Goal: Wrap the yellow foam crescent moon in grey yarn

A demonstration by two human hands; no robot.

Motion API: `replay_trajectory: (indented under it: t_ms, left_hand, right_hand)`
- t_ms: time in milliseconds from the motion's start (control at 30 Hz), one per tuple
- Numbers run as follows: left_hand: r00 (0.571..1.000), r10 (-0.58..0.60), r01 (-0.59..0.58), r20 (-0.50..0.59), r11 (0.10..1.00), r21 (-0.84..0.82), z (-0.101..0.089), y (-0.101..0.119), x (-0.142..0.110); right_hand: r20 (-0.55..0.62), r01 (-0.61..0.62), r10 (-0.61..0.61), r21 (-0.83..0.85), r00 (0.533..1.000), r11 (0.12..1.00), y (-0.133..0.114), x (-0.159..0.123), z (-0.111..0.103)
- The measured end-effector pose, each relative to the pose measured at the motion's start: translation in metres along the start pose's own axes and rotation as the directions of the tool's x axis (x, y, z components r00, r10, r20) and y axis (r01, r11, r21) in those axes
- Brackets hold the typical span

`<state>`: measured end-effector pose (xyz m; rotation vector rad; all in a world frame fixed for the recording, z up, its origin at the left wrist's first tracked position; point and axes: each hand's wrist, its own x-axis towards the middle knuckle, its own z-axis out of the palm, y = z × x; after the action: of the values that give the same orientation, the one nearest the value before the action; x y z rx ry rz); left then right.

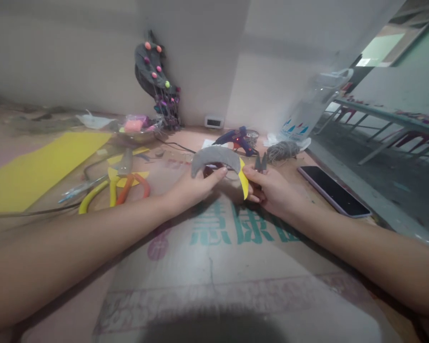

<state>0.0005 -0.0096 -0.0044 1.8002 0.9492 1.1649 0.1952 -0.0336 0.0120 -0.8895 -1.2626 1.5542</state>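
Observation:
Both my hands hold a curved grey crescent piece (216, 156) with a yellow underside, lifted a little above the cardboard sheet (214, 257). My left hand (196, 186) pinches its left end between thumb and fingers. My right hand (271, 188) grips its right, yellow-edged end and also holds small dark snips (260, 163), whose tips stick up above the fingers.
Yellow- and orange-handled pliers (117, 188) lie to the left, beside a yellow foam sheet (39, 166). A blue glue gun (236, 139) and a ball of grey twine (282, 151) lie behind my hands. A phone (334, 190) lies at the right. A dark beaded ornament (157, 81) leans on the wall.

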Motion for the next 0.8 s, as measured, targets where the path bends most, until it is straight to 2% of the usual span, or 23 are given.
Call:
replay_trajectory:
  t_ms: [67, 133, 233, 500, 633, 800]
  left_hand:
    - [0.998, -0.023, 0.025, 0.058, 0.999, -0.022, -0.001, 0.003, 0.000]
    - [0.993, 0.038, -0.036, 0.109, 0.999, -0.021, -0.002, 0.007, -0.001]
    - [0.990, 0.107, -0.110, 0.094, 0.993, 0.032, -0.003, 0.013, -0.002]
    - [0.989, 0.080, -0.095, 0.122, 0.988, 0.122, -0.002, 0.015, -0.002]
    - [0.988, 0.087, -0.107, 0.129, 0.982, 0.154, -0.002, 0.016, -0.003]
    - [0.985, 0.105, -0.115, 0.137, 0.991, 0.067, -0.001, 0.016, -0.005]
  right_hand:
    - [-0.039, 0.051, -0.053, -0.042, 0.998, 0.998, 0.001, 0.000, 0.001]
    - [-0.044, 0.085, -0.090, -0.101, 0.995, 0.991, 0.003, 0.000, 0.002]
    - [-0.049, 0.124, -0.135, -0.192, 0.990, 0.974, 0.005, -0.001, 0.002]
    - [-0.075, 0.113, -0.160, -0.428, 0.984, 0.897, 0.000, -0.008, 0.009]
    - [-0.058, 0.133, -0.177, -0.447, 0.983, 0.885, 0.000, -0.010, 0.010]
    - [-0.054, 0.129, -0.171, -0.446, 0.984, 0.885, 0.000, -0.009, 0.008]
